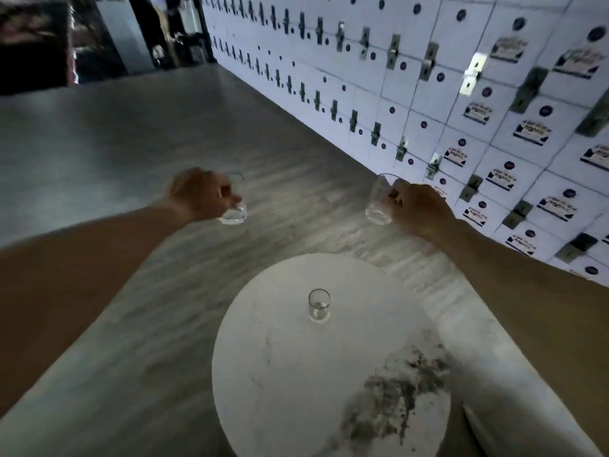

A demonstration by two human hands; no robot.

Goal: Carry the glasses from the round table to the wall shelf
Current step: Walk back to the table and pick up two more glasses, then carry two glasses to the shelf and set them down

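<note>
One small clear drinking glass (pixel 319 306) stands upright near the far middle of the round white marble-patterned table (pixel 280 374). Beyond the table's far edge, two more clear glasses are held in the air over the grey streaked floor (pixel 131 143). The left hand (pixel 197 194), arm stretched forward with knuckles up, has its fingers wrapped around the left glass (pixel 234 206). The right hand (pixel 417 209), arm reaching in from the right, grips the right glass (pixel 379 201), which tilts slightly. To the right runs a white wall of small locker doors (pixel 428 77).
</note>
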